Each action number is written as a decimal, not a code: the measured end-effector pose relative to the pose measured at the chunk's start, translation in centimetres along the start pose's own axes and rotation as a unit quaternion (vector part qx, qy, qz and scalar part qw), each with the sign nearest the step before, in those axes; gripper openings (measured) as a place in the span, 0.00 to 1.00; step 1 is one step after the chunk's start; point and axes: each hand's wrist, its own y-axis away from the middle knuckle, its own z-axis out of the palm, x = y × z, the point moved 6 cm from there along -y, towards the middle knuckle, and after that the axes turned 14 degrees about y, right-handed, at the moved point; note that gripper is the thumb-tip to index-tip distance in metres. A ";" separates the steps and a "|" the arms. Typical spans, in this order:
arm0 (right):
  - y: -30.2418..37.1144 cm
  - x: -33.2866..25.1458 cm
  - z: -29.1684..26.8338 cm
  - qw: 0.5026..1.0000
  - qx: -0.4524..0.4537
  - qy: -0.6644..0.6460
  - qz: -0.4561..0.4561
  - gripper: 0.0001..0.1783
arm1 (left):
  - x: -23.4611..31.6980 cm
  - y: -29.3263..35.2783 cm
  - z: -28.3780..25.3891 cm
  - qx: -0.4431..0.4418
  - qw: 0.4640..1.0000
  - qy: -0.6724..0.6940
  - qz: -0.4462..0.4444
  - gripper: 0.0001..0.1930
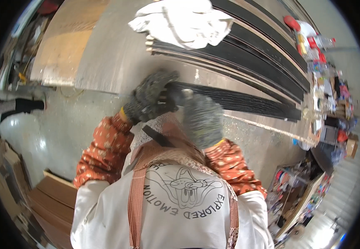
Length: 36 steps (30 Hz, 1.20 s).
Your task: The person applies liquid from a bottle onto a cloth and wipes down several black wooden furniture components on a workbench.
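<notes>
A long black strip with a wood-grain surface lies slanting along the near side of the workbench. My left hand, in a dark grey knit glove, is closed around the strip's left end. My right hand, gloved the same way, is just right of it, at the strip's near edge. Motion blurs the right hand, and its fingers cannot be made out. A small pale spot shows at its tip. The two hands nearly meet, hiding the strip's end between them.
Beyond the strip lies a stack of black strips with pale edges. A crumpled white cloth rests on its left end. Bottles and clutter stand at the far right. Brown boards are at the lower left. A person's leg shows at left.
</notes>
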 end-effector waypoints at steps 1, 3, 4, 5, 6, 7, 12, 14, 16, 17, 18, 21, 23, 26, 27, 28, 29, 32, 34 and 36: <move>0.1 2.4 0.9 0.998 -0.051 0.044 -0.009 0.09 | -0.1 1.0 -0.6 0.011 0.997 -0.074 -0.011 0.39; 3.0 11.0 3.9 0.989 -0.106 0.088 0.047 0.10 | -0.9 1.7 -0.7 0.026 0.997 -0.043 -0.062 0.38; 3.8 15.5 3.8 0.988 -0.096 0.095 0.075 0.06 | -0.7 1.6 -0.5 0.019 0.997 -0.039 -0.058 0.38; 6.7 20.8 4.7 0.967 -0.143 0.162 0.132 0.04 | -0.8 1.3 -0.4 0.014 0.996 -0.010 -0.092 0.38; 10.0 25.9 6.5 0.948 -0.175 0.204 0.169 0.04 | -0.8 0.8 -0.2 0.007 0.992 0.018 -0.123 0.38; 10.0 25.9 6.2 0.954 -0.172 0.183 0.163 0.05 | -0.5 0.2 -0.2 0.002 0.990 0.013 -0.137 0.37; 3.6 10.8 2.4 0.986 -0.126 0.097 0.055 0.09 | -0.4 -0.1 -0.4 -0.046 0.995 -0.046 -0.072 0.38; 5.0 12.3 3.7 0.984 -0.110 0.103 0.090 0.12 | 1.0 -0.7 -0.4 -0.047 0.988 -0.146 0.025 0.38; 7.2 19.5 4.1 0.985 -0.083 0.084 0.129 0.09 | 1.0 -0.3 -0.2 -0.033 0.994 -0.105 -0.024 0.37; 9.4 24.6 4.9 0.979 -0.107 0.100 0.143 0.05 | 1.1 -0.5 -0.1 -0.033 0.993 -0.114 -0.022 0.38; 12.1 29.4 5.0 0.959 -0.139 0.138 0.203 0.05 | 1.1 -0.7 -0.2 -0.030 0.991 -0.125 -0.019 0.38; 18.8 39.2 4.3 0.889 -0.208 0.073 0.402 0.13 | 1.7 -1.4 0.0 -0.052 0.989 -0.133 -0.039 0.36; 21.0 40.4 5.1 0.866 -0.147 -0.114 0.465 0.13 | 2.3 -1.9 0.4 -0.077 0.972 -0.222 -0.028 0.34; 19.8 36.7 5.7 0.707 -0.086 -0.448 0.540 0.14 | 4.1 -3.0 1.8 -0.078 0.959 -0.274 -0.009 0.34; 19.7 36.1 5.5 0.687 -0.090 -0.445 0.567 0.14 | 4.5 -3.5 2.4 -0.085 0.959 -0.271 -0.020 0.35; 19.5 35.8 5.5 0.668 -0.094 -0.442 0.591 0.14 | 4.7 -3.7 3.1 -0.090 0.957 -0.274 -0.017 0.35; 19.6 35.6 5.3 0.658 -0.128 -0.394 0.629 0.13 | 4.5 -3.7 3.8 -0.101 0.954 -0.282 -0.025 0.35; 20.2 37.0 5.2 0.759 -0.079 -0.367 0.532 0.14 | 3.3 -3.6 5.1 -0.099 0.946 -0.306 -0.022 0.35; 22.3 38.6 5.4 0.737 -0.097 -0.358 0.565 0.16 | 3.0 -3.5 5.2 -0.084 0.937 -0.340 -0.009 0.33; 25.0 40.7 7.2 0.705 -0.150 -0.334 0.607 0.18 | 2.5 -3.3 5.0 -0.084 0.937 -0.340 -0.012 0.34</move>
